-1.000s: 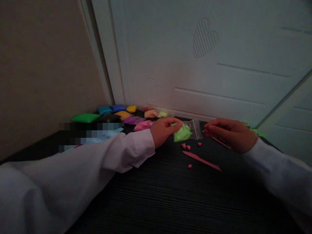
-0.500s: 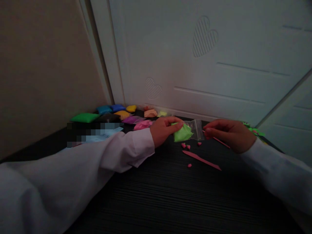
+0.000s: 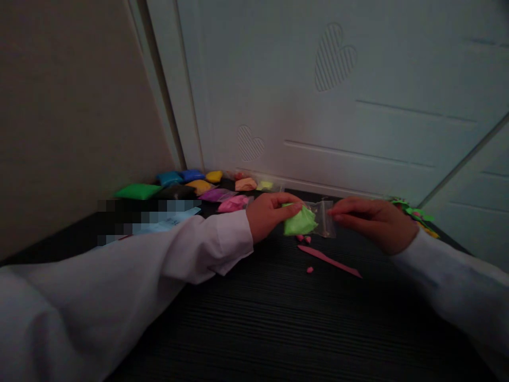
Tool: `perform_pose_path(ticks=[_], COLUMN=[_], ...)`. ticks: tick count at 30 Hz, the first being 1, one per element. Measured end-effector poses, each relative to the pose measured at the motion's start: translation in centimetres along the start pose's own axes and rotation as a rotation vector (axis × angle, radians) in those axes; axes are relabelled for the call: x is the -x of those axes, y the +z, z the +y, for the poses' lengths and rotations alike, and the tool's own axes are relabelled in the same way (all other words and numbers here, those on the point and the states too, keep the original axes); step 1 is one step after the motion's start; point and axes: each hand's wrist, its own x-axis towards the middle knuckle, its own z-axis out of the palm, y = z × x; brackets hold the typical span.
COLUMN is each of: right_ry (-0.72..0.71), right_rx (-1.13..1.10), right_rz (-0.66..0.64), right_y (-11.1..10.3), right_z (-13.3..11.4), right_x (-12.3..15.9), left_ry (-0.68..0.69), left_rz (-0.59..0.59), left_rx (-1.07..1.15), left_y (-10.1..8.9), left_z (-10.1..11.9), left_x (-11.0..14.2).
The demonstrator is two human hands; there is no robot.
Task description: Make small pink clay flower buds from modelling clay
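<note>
Your left hand (image 3: 265,216) pinches the light-green clay (image 3: 299,222) through the clear zip bag (image 3: 323,216), on the worktop (image 3: 278,318) right of the clay packets (image 3: 186,188). Your right hand (image 3: 376,222) nips the bag's open end. You seem mid-opening; next, part the mouth gently.

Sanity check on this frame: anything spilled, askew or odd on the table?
Minor only: a few pink clay bits lie loose on the dark table beside the pink modelling tool. Left hand and right hand hold the clear bag of green clay; it looks intact.
</note>
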Motion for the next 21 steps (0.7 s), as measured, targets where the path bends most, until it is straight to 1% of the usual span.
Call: perform_pose_path(ticks=[2, 7, 11, 15, 21], right_ry=[0.027, 0.109, 0.136, 0.13, 0.128], right_rx=[-0.023, -0.069, -0.098, -0.126, -0.141], right_rz=[-0.036, -0.173, -0.264, -0.312, -0.337], right_y=[0.2, 1.1, 1.3, 1.1, 1.0], right_z=[0.0, -0.3, -0.6, -0.9, -1.0], right_x=[0.0, 0.4, 0.6, 0.8, 1.1], left_ry=[-0.005, -0.026, -0.051, -0.083, -0.102], left_rz=[-0.004, -0.016, -0.024, -0.046, -0.048], left_rx=[0.018, 0.061, 0.085, 0.13, 0.159], left_y=[0.1, 0.4, 0.4, 0.2, -0.1], left_z=[-0.1, 0.1, -0.1, -0.7, -1.1], left_x=[0.0, 0.2, 0.1, -0.3, -0.7])
